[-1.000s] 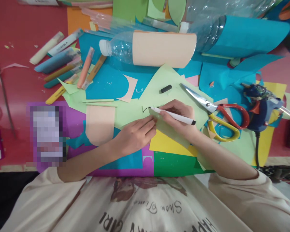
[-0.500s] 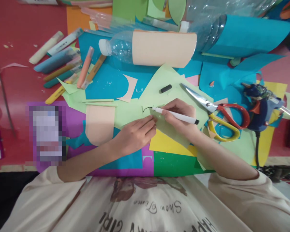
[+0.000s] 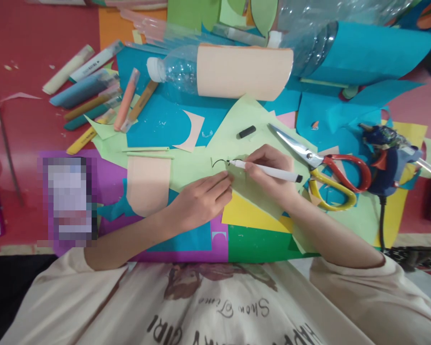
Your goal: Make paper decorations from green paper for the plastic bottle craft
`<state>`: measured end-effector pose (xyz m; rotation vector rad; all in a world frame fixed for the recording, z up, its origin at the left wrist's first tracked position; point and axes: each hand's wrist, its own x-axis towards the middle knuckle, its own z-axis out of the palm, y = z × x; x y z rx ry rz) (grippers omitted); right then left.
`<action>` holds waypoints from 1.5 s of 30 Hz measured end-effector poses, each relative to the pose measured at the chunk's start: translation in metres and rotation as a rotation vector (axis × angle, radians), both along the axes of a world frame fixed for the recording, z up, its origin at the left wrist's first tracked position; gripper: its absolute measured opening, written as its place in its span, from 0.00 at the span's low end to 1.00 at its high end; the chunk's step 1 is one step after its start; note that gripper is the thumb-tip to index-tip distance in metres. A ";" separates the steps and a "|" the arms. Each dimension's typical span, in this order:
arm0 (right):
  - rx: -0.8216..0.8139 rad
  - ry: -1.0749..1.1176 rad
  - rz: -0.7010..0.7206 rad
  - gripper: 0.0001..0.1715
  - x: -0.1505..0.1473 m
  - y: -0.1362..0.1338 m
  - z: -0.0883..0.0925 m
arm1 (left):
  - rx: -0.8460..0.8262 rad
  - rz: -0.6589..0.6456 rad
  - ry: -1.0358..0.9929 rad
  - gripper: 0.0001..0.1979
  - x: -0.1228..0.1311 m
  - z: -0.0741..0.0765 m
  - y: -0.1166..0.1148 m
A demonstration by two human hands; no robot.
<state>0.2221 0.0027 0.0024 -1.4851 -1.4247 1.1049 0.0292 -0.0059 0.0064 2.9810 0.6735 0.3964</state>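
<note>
Between the thumb and fingers of my right hand (image 3: 273,175) is a white marker (image 3: 278,173) with a black end. Its tip meets the light green paper (image 3: 194,165), where a thin black curved line shows. My left hand (image 3: 206,199) lies flat on that paper just left of the tip, fingers stretched out. A small black cap (image 3: 247,132) lies on the sheet above my right hand. To the right rest scissors (image 3: 309,155) with one red and one yellow handle, blades parted. A peach paper piece with a rounded end (image 3: 149,187) sits left of my left hand.
A capped plastic bottle wrapped in peach paper (image 3: 244,72) lies across the back, beside a blue-wrapped bottle (image 3: 377,55). Several markers (image 3: 82,91) are at the left, above a blurred phone (image 3: 70,196). A hot glue gun (image 3: 388,160) with a cord lies right.
The marker tip has shifted slightly right, and its back end has swung a little down and right with my right hand. My left hand stays in place.
</note>
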 end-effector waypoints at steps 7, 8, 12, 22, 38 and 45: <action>-0.032 -0.005 0.051 0.06 -0.001 0.000 0.000 | -0.005 0.005 -0.018 0.09 0.000 0.002 0.000; -0.029 -0.006 0.045 0.07 -0.001 0.000 0.001 | -0.008 0.005 -0.016 0.09 0.000 0.002 0.000; -0.001 0.001 0.008 0.08 -0.001 0.000 0.002 | -0.002 0.008 -0.036 0.08 0.001 0.001 0.000; -0.024 -0.002 0.022 0.09 -0.001 0.002 0.003 | 0.007 0.002 -0.037 0.09 0.000 0.000 0.000; -0.032 -0.016 0.043 0.09 0.000 0.003 0.003 | 0.000 0.009 -0.004 0.09 0.000 0.000 0.000; 0.091 0.047 -0.005 0.14 0.010 0.002 0.001 | 0.017 0.006 -0.009 0.08 0.000 0.000 0.000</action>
